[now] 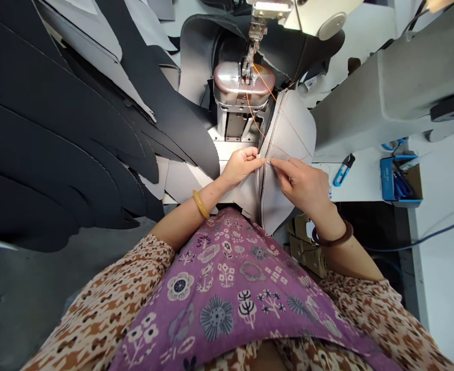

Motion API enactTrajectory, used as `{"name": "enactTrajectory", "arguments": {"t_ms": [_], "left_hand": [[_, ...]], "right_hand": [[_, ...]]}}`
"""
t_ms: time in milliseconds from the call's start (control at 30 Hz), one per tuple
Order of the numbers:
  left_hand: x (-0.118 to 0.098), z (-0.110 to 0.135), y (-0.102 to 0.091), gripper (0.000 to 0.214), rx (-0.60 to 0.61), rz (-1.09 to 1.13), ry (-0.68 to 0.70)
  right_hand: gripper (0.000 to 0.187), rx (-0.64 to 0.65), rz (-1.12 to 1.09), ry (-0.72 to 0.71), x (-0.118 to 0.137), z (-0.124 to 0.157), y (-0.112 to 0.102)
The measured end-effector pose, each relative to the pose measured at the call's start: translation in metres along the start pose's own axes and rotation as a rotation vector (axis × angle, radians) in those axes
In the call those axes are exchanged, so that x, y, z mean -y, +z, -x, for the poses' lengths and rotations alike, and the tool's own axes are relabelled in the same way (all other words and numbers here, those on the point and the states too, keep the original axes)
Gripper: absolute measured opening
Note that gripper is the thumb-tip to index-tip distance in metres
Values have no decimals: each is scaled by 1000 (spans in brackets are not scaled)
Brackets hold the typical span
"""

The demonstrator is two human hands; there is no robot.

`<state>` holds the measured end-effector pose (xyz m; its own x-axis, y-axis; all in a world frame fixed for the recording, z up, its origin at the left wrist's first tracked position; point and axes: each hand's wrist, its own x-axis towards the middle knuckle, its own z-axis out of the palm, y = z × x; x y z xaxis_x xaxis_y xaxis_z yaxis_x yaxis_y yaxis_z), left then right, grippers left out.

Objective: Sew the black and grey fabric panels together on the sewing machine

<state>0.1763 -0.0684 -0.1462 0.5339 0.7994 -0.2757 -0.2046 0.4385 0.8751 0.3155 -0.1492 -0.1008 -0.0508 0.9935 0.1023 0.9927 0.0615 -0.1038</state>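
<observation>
A light grey fabric panel with a seam down its left side stands over the table edge, against my apron. My left hand pinches the seam edge with thumb and forefinger; a small white bit shows at the fingertips. From the other side my right hand closes thumb and forefinger at the same spot on the seam. What lies between those fingertips is too small to make out. Orange thread runs from the needle area of the sewing machine down to the panel near my hands.
Dark sheet pieces are heaped at the left, with more grey pieces behind the machine. The machine's pale arm fills the upper right. On the table lie a blue cutter and a blue box of tools.
</observation>
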Motion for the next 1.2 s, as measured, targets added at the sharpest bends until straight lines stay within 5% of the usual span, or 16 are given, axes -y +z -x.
{"name": "enactTrajectory", "arguments": {"t_ms": [433,800,1200], "left_hand": [[2,0,0,28,-12,-22,44],[2,0,0,27,-19,-19,58],[0,4,-2,30,38,58,-17]], "right_hand": [[30,-59,41,14,2,0,4],[33,25,74,-32,3,-3,-2],[35,-128,-269,-42,-12,-1,28]]}}
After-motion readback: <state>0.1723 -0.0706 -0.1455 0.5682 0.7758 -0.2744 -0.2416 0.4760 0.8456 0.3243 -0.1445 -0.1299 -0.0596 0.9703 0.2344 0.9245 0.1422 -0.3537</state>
